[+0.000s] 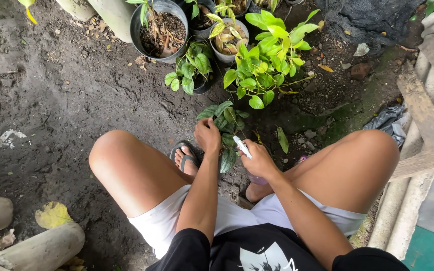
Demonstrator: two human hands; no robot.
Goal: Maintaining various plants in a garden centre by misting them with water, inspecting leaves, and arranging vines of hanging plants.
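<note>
The small dark-green leafy plant (225,125) is sitting on the bare soil between the person's knees. The left hand (207,135) is touching it, fingers curled closed on the leaves at its left side. The right hand (260,161), just below-right of the plant, is clamped on a slim white tool (242,147) angling up-left toward the leaves.

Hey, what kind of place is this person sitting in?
Probably a backyard garden corner or small home nursery: bare dirt ground, several potted plants in black pots, and the left hand on a small leafy plant while the right hand holds a white tool.
</note>
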